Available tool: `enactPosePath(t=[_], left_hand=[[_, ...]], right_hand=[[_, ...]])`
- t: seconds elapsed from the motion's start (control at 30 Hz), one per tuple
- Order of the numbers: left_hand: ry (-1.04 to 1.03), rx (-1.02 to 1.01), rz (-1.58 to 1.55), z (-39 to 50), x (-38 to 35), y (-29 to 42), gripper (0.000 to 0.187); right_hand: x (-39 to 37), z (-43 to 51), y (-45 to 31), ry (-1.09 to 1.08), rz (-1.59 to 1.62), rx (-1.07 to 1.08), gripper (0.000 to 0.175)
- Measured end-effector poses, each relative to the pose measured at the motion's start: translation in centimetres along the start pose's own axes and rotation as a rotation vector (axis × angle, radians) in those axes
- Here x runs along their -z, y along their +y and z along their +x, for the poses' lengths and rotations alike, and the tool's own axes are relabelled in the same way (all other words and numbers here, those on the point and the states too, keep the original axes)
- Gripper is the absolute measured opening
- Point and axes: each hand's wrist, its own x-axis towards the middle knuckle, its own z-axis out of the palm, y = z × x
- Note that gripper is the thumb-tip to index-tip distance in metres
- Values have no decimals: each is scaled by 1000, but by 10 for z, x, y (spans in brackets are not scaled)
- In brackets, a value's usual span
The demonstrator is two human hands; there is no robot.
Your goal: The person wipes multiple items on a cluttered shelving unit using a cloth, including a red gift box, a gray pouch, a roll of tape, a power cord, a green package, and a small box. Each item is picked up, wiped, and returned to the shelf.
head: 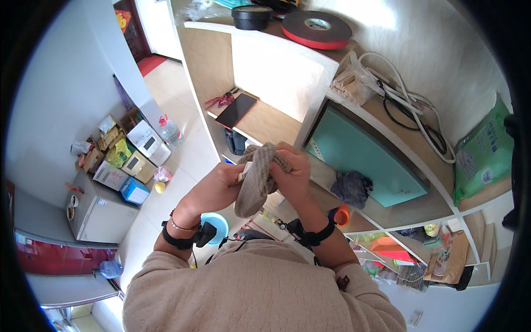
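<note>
A grey-brown striped cloth [258,182] hangs bunched between my two hands, in front of the open shelving. My left hand [222,184] grips its left side, with a small white piece, perhaps a tag, showing by the thumb. On the other side, my right hand [291,170] has its fingers closed on the upper right part of the cloth. Beyond the hands, a dark tablet or phone [236,111] lies on a wooden shelf beside a pink-red item [221,101]. To the right of my right hand, a crumpled dark blue-grey cloth [351,189] rests against a green panel [365,153].
The shelf top holds a roll of red-edged tape [317,29], a round black container [252,17], coiled cables [410,106] and a green glove packet [483,153]. A light blue basin [215,229] stands low by my left forearm. Boxes and a water bottle [170,132] stand at left.
</note>
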Motion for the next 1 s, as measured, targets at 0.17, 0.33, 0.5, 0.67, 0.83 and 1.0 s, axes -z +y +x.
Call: enactPosePath(t=[0.17,0.33,0.5,0.67,0.83,1.0], left_hand=[[78,87,-391,-26,24,-3,24],[318,50,-665,-23,24,-11,31],[247,-31,-984,6,-13,-10,40],[206,-1,-986,21,-10,-23,37],[116,16,-1111,44,1,-54,46],[351,116,-1076,104,15,-125,42]], right_hand=[[19,-3,20,545,563,-390,22],[23,26,-33,18,682,-326,39],[0,5,-25,121,224,-149,48],[13,-1,-29,168,-60,-224,29],[36,-31,-23,327,-221,-128,28],[72,-52,-25,681,409,-102,29]])
